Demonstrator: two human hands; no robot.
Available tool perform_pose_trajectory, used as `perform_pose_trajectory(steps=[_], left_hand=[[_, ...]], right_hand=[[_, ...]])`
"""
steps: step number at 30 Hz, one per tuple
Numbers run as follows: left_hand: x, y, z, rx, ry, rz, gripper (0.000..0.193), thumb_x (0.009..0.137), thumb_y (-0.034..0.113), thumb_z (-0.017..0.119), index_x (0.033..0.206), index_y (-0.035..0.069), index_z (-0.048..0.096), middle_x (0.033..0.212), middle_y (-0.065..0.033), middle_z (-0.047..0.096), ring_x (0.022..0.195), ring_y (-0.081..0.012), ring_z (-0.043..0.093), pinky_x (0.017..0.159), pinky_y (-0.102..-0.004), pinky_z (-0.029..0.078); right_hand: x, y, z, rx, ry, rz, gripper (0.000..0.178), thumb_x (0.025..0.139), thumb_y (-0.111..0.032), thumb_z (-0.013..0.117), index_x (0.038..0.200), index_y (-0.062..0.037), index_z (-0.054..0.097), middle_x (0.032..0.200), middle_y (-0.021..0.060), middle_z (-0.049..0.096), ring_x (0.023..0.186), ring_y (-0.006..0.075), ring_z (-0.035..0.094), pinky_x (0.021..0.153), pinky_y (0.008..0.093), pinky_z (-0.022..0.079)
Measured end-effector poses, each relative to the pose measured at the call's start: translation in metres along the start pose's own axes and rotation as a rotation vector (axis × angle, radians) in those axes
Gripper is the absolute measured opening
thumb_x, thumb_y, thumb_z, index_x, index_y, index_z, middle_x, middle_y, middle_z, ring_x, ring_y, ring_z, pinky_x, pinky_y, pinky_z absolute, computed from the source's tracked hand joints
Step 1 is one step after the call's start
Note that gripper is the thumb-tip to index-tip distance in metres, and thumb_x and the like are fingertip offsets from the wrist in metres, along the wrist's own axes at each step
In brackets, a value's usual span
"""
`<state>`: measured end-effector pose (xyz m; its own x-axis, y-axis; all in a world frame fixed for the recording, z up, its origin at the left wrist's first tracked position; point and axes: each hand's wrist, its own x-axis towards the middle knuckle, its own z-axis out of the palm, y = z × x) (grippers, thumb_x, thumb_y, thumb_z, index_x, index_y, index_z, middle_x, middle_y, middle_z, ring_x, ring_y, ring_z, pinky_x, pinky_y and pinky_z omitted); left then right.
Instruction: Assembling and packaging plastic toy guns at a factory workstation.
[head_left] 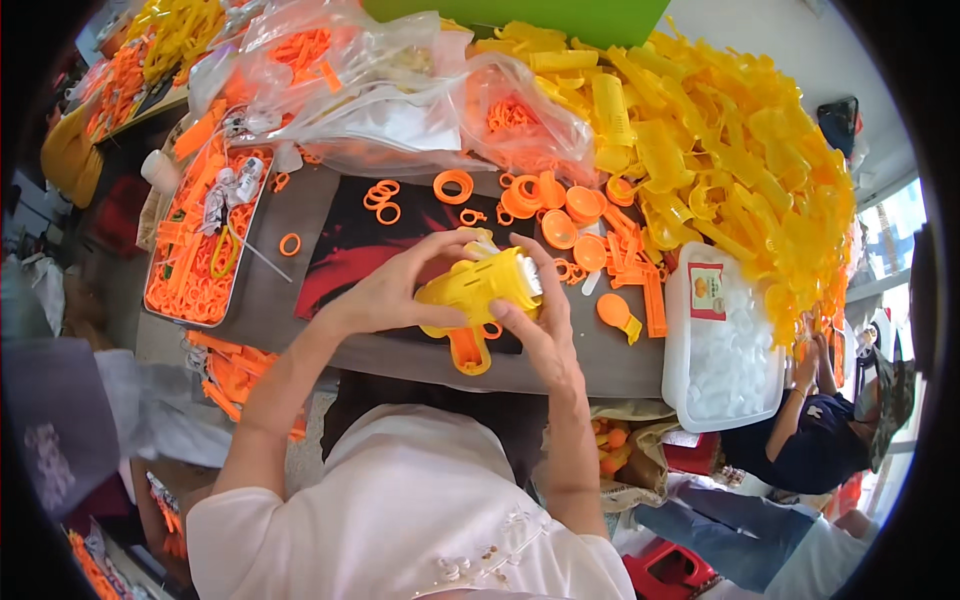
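Over the near part of the table I hold a yellow plastic toy gun body in both hands. My left hand is closed round its rear part, thumb below and fingers over the top. My right hand grips the front end, with the thumb on the near side and the fingers behind. White plastic shows inside the round front opening. The handle points down toward me, with orange showing in its hollow. An orange ring lies partly hidden behind the handle. Beneath is a black and red mat.
A large heap of yellow plastic parts covers the far right. At the right stands a white tub of clear pieces; at the left, a tray of orange parts. Orange discs and plastic bags lie beyond my hands. Another person works at right.
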<state>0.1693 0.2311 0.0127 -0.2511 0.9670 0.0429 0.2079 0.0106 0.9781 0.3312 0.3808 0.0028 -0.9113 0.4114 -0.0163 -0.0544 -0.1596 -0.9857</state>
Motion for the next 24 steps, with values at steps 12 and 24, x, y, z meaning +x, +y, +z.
perform_pose_trajectory(steps=[12, 24], left_hand=[[0.012, -0.034, -0.009, -0.407, 0.269, 0.055, 0.075, 0.068, 0.014, 0.086, 0.131, 0.005, 0.047, 0.122, -0.0058, 0.061, 0.112, -0.0153, 0.058, 0.1, -0.0338, 0.046], [-0.039, -0.012, -0.033, -0.121, 0.54, 0.057, 0.063, 0.067, 0.011, 0.086, 0.118, 0.007, 0.049, 0.111, -0.0042, 0.06, 0.105, -0.0141, 0.06, 0.093, -0.0318, 0.049]], right_hand=[[-0.021, 0.039, 0.005, 0.088, 0.004, -0.055, 0.043, 0.1, -0.015, 0.054, 0.139, -0.0006, 0.044, 0.125, 0.012, 0.058, 0.106, 0.0191, 0.061, 0.089, 0.0312, 0.049], [0.055, 0.045, -0.032, -0.881, 0.104, -0.501, 0.037, 0.083, -0.01, 0.071, 0.118, -0.0034, 0.061, 0.113, 0.0103, 0.062, 0.101, 0.0241, 0.059, 0.089, 0.0369, 0.046]])
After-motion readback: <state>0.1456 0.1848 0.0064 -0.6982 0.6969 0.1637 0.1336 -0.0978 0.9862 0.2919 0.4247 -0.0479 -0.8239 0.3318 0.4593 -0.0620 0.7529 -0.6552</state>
